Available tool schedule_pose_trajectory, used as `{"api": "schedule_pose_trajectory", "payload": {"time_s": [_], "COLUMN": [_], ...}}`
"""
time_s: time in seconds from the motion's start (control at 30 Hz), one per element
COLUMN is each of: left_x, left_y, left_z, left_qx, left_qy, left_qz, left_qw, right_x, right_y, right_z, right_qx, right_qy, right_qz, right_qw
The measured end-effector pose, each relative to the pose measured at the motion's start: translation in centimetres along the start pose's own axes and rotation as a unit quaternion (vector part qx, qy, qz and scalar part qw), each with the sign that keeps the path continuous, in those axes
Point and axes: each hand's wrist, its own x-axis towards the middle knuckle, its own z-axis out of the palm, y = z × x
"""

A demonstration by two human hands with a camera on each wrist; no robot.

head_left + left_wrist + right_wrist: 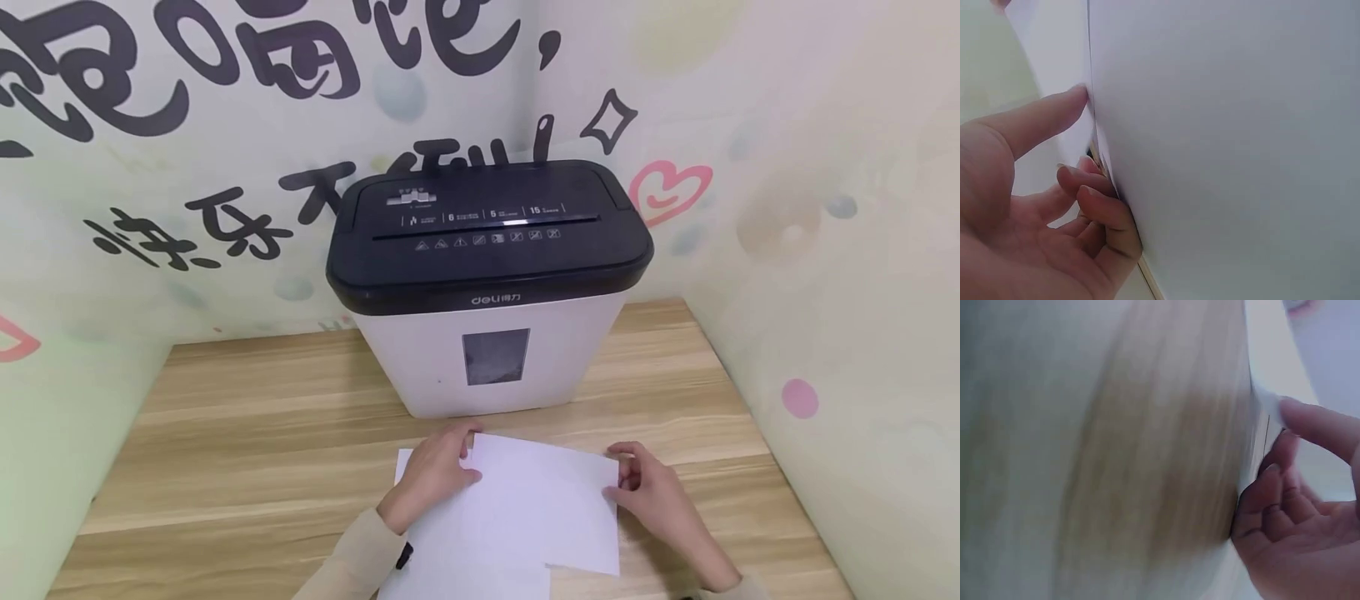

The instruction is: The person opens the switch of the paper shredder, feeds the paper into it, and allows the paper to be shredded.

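Note:
A white sheet of paper [547,504] lies over more white paper [465,579], close to the front of a paper shredder [405,358]. My left hand [435,471] pinches the upper sheet by its far left corner; in the left wrist view the thumb [1054,115] meets the paper's edge, with curled fingers [1107,212] below. At the sheet's right edge, my right hand [656,496] pinches the far corner between thumb and fingers. From the right wrist view, that paper edge [1269,356] appears slightly lifted off the wooden surface.
The shredder's black lid [480,271] has a long feed slot on top and printed icons, and its pale bin carries a dark window [497,357]. It stands on a wood-grain table [262,417]. Printed walls [825,250] enclose the table at the back and both sides.

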Motion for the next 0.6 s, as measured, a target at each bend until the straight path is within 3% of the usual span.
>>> {"api": "schedule_pose_trajectory", "payload": {"time_s": [0.07,0.23,0.43,0.6], "left_x": [-0.1,-0.4,-0.8,-1.6], "left_y": [-0.1,-0.4,-0.2,0.7], "left_z": [0.0,-0.2,-1.1,-2.4], "left_qx": [-0.01,-0.068,-0.155,-0.171], "left_qy": [0.002,0.017,0.022,0.034], "left_qz": [-0.001,0.005,0.017,0.021], "left_qw": [0.9999,0.9976,0.9876,0.9845], "right_x": [-0.1,0.0,0.2,0.1], "right_y": [0.3,0.3,-0.8,-2.2], "right_z": [-0.2,-1.0,-2.5,-3.8], "right_qx": [0.037,0.069,0.119,0.123], "right_qy": [0.018,0.039,0.047,0.058], "right_qz": [0.003,0.03,0.086,0.096], "right_qw": [0.999,0.996,0.988,0.986]}}
